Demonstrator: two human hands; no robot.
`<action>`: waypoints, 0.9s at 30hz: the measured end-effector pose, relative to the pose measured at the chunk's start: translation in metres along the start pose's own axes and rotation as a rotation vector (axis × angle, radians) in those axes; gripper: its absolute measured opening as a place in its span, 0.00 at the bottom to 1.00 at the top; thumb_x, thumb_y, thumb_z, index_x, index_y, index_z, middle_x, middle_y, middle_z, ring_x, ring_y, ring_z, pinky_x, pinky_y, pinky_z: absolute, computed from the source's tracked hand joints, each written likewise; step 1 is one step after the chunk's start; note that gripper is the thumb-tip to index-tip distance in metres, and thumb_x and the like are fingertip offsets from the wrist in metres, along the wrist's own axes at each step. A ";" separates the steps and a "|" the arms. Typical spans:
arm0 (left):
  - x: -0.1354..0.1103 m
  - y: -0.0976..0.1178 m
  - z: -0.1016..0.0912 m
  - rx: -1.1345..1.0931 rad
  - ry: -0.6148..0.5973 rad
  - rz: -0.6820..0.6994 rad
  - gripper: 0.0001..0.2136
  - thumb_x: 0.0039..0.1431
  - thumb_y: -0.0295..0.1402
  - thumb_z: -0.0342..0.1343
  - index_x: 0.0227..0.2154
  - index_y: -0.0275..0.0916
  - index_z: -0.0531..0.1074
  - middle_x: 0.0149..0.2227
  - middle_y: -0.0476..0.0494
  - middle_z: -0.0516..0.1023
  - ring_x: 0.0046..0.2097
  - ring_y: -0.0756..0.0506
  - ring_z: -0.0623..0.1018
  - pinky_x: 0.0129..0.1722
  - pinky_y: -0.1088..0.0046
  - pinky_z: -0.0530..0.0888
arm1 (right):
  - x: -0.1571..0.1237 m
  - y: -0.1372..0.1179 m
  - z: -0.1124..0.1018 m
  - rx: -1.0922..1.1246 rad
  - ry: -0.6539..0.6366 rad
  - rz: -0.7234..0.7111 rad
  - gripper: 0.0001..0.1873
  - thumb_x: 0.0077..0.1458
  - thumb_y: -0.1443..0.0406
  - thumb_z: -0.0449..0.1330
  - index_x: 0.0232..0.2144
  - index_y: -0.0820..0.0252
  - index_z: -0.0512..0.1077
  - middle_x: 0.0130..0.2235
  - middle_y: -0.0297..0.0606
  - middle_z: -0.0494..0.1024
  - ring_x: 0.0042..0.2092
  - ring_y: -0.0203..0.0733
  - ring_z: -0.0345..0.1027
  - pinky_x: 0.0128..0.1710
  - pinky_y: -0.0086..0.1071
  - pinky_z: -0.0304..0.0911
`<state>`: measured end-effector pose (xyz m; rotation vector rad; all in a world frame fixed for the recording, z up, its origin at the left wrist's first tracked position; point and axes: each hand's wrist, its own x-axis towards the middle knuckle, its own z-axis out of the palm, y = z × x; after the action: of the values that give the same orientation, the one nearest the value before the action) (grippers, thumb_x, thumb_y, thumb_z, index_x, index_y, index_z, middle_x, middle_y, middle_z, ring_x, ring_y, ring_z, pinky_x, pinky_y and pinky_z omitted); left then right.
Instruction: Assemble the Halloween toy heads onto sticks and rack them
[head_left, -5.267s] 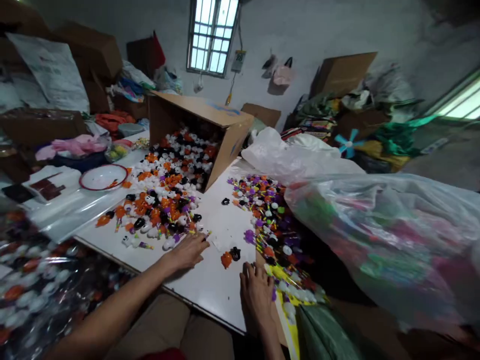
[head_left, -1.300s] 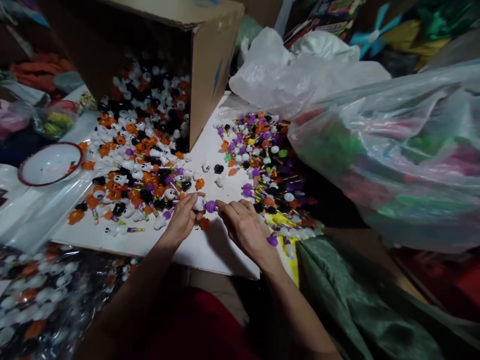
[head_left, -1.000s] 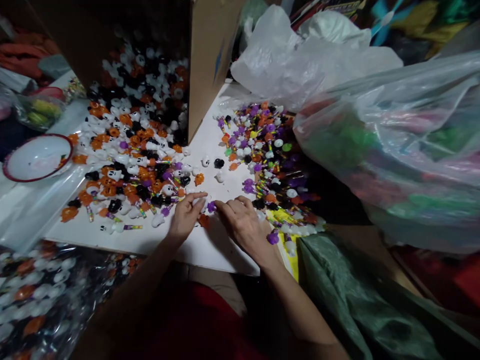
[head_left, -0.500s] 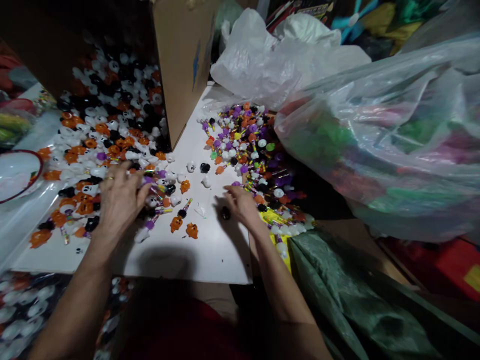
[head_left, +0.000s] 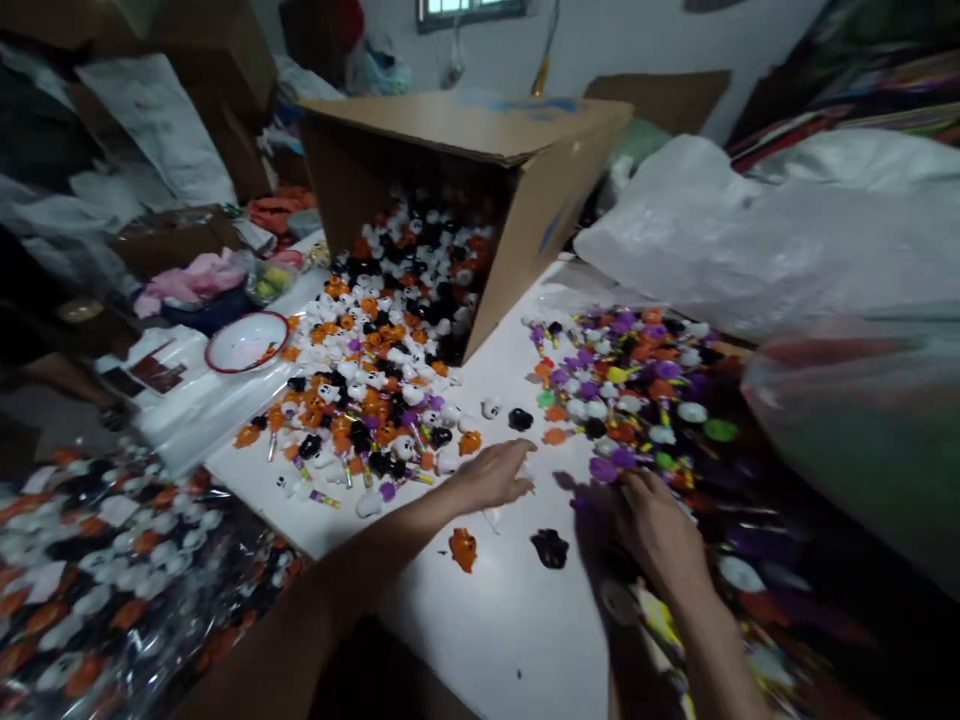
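**Apart now, above the spill**

Your left hand [head_left: 491, 475] and right hand [head_left: 660, 530] have parted. A tipped cardboard box [head_left: 547, 230] spills plastic ghost and pumpkin pieces [head_left: 360, 400] over the white counter [head_left: 510, 630], with a purple-flecked pile [head_left: 637, 400] to your right. Your left hand is spread, empty, near an orange pumpkin piece [head_left: 463, 549]; your right hand is blurred, its grip unclear.
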<state>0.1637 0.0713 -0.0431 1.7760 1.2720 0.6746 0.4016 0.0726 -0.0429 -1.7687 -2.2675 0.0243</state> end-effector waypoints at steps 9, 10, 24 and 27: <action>-0.100 -0.013 -0.033 -0.928 0.173 -0.273 0.22 0.47 0.37 0.68 0.46 0.38 0.74 0.30 0.48 0.75 0.29 0.52 0.74 0.30 0.78 0.69 | -0.041 -0.107 -0.034 0.346 -0.023 -0.306 0.15 0.66 0.66 0.47 0.47 0.61 0.71 0.36 0.43 0.77 0.37 0.43 0.70 0.38 0.34 0.63; -0.101 -0.013 -0.033 -0.947 0.149 -0.275 0.23 0.47 0.37 0.68 0.48 0.39 0.74 0.30 0.48 0.75 0.29 0.52 0.74 0.30 0.78 0.69 | -0.041 -0.110 -0.038 0.325 -0.006 -0.285 0.15 0.66 0.65 0.48 0.48 0.62 0.71 0.36 0.43 0.76 0.37 0.43 0.69 0.39 0.34 0.62; -0.125 0.032 -0.047 -0.379 -0.114 0.066 0.15 0.50 0.27 0.62 0.43 0.43 0.78 0.47 0.39 0.78 0.50 0.41 0.76 0.52 0.64 0.72 | -0.064 -0.122 -0.026 1.185 -0.467 -0.067 0.27 0.58 0.44 0.54 0.31 0.62 0.75 0.26 0.35 0.73 0.29 0.36 0.63 0.31 0.30 0.58; -0.133 0.035 -0.074 -0.063 -0.270 0.237 0.15 0.57 0.28 0.55 0.46 0.48 0.77 0.49 0.41 0.78 0.52 0.41 0.75 0.56 0.61 0.69 | -0.065 -0.132 -0.013 1.354 -0.599 -0.054 0.32 0.59 0.41 0.48 0.29 0.63 0.73 0.22 0.33 0.68 0.25 0.34 0.59 0.26 0.29 0.57</action>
<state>0.0765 -0.0351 0.0301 1.9085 0.8604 0.5739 0.2932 -0.0255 -0.0202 -0.9384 -1.6865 1.7637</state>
